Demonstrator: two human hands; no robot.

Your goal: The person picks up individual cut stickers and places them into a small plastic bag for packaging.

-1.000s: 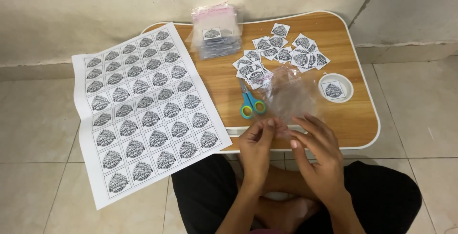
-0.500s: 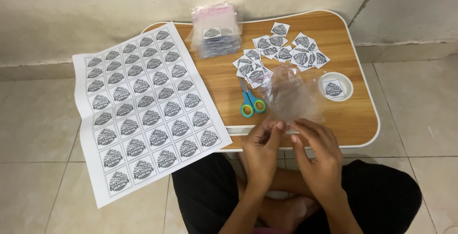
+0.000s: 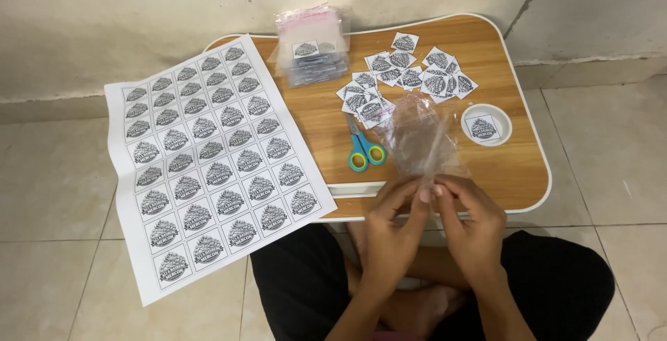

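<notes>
Both hands have drawn together: left hand [image 3: 390, 226] and right hand [image 3: 472, 223] fingers now pinch the clear plastic bag's [image 3: 422, 139] near edge.

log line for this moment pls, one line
left hand: pinching clear plastic bag | right hand: pinching same bag edge | scissors on lap table | label sheet at left
</notes>
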